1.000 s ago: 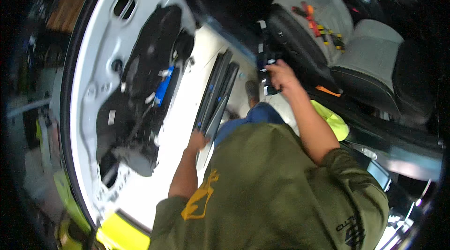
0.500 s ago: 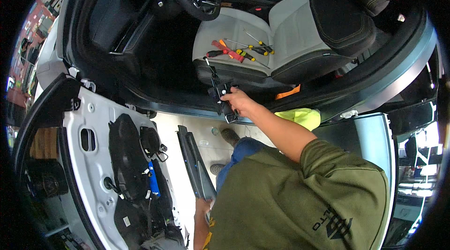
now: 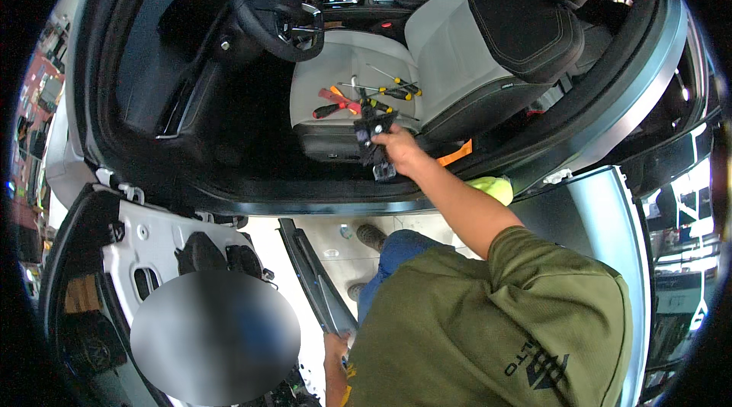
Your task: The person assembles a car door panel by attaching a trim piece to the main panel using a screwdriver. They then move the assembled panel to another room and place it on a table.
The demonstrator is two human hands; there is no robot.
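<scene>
My right hand is closed round a black plastic car part with light fittings and a narrow upper end. It holds this part over the front edge of the grey and black seat. Just beyond it on the cushion lie several screwdrivers with yellow and black handles, a red and black handled tool and a red tool. Low in the picture, my left hand grips the lower end of a long dark trim panel. The panel slants beside my leg, and my sleeve hides part of that grip.
To the left stands the open car door, its inner side bare; a blurred patch covers much of it. The steering wheel is at upper left. A yellow-green cloth lies on the door sill, near an orange strip.
My right hand has carried the black car part farther in over the seat, toward the tools. My left hand still grips the trim panel. The whole view has shifted somewhat.
</scene>
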